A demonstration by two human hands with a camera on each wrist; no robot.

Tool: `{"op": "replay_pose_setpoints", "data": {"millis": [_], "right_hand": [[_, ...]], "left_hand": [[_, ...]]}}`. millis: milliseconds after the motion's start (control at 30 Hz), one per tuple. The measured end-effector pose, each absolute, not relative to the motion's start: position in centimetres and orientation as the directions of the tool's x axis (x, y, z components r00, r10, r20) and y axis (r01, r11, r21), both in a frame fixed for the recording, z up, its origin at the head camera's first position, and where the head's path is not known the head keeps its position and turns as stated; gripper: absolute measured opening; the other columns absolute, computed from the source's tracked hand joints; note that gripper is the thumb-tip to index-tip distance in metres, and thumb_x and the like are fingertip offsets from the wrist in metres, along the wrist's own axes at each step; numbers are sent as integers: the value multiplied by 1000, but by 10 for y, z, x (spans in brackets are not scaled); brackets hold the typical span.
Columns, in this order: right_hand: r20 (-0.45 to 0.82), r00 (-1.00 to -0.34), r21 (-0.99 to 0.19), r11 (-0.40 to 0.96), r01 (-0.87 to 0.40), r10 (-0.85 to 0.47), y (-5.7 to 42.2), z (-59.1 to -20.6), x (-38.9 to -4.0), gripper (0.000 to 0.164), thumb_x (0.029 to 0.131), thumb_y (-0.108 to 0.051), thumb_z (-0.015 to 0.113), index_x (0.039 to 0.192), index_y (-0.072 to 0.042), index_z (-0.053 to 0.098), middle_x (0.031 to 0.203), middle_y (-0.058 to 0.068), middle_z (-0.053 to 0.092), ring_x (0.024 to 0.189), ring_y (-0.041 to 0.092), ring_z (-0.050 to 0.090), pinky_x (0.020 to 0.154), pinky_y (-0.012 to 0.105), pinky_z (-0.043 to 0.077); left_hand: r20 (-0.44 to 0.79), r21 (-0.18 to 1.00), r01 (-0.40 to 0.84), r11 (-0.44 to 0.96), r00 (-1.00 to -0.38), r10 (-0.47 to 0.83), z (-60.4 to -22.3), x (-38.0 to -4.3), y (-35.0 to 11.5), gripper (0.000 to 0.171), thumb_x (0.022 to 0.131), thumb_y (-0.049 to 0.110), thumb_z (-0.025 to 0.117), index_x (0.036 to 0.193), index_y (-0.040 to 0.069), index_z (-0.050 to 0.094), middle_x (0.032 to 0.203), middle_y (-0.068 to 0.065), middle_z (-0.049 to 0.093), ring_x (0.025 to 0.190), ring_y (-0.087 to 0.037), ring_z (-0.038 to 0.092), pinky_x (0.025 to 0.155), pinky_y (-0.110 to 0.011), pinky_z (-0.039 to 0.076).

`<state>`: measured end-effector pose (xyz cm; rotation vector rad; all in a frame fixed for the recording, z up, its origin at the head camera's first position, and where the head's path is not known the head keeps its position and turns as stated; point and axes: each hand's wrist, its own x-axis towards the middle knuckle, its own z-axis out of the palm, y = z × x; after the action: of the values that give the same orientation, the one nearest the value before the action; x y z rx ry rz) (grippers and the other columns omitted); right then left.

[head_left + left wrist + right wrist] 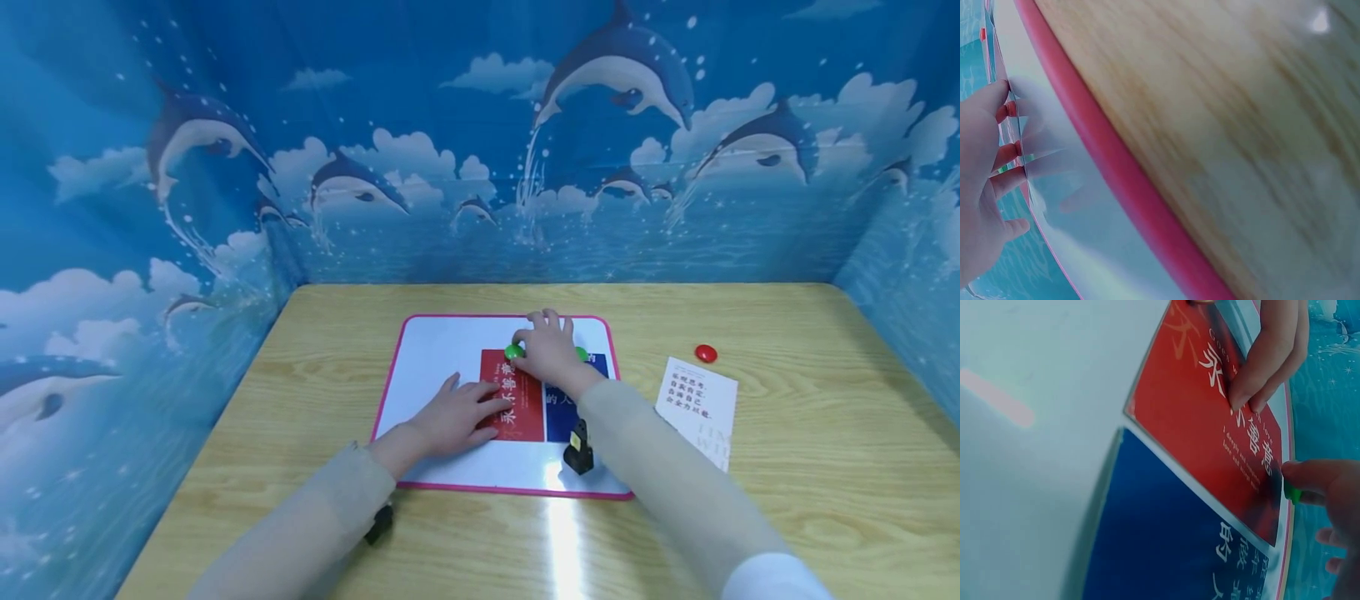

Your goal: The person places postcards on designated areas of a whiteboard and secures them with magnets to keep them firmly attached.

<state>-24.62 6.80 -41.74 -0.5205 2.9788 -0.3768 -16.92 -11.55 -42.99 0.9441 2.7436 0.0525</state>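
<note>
R hand (551, 354) pinches shiny round green disc (513, 352) at top edge of red rect. card (529, 421) on white pink-rimmed board (435, 346); L hand (450, 417), fingers extended, rests on card w/o gripping

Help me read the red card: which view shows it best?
Right wrist: the red card appears large, its print clearer, though fingers cover part. Head shows it small, partly covered; left wrist, nothing identifiable.

I see a board (431, 354) on the desk (825, 400), bearing a left card (528, 408) just beside a right card (559, 421); right of the board lies a third card (696, 408), a disc (706, 353) behind it
</note>
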Motion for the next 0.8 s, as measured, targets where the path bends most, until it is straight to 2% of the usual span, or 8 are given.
{"op": "replay_pose_setpoints", "data": {"millis": [200, 800], "right_hand": [[-50, -936, -250, 912, -325, -347, 66, -420, -246, 35, 86, -35, 66, 115, -17, 67, 143, 16, 39, 137, 39, 21, 109, 61, 16], [-91, -937, -240, 920, -309, -338, 65, -423, -245, 35, 87, -34, 65, 117, -18, 66, 146, 17, 36, 138, 39, 19, 110, 64, 14]], "left_hand": [[-210, 111, 601, 791, -764, 610, -430, -169, -115, 59, 87, 47, 59, 141, 33, 41, 145, 1, 42, 135, -19, 37, 113, -56, 21], [-200, 106, 608, 787, -762, 616, -434, -170, -116, 59, 87, 48, 58, 142, 33, 40, 146, 1, 40, 135, -18, 37, 113, -56, 22]]}}
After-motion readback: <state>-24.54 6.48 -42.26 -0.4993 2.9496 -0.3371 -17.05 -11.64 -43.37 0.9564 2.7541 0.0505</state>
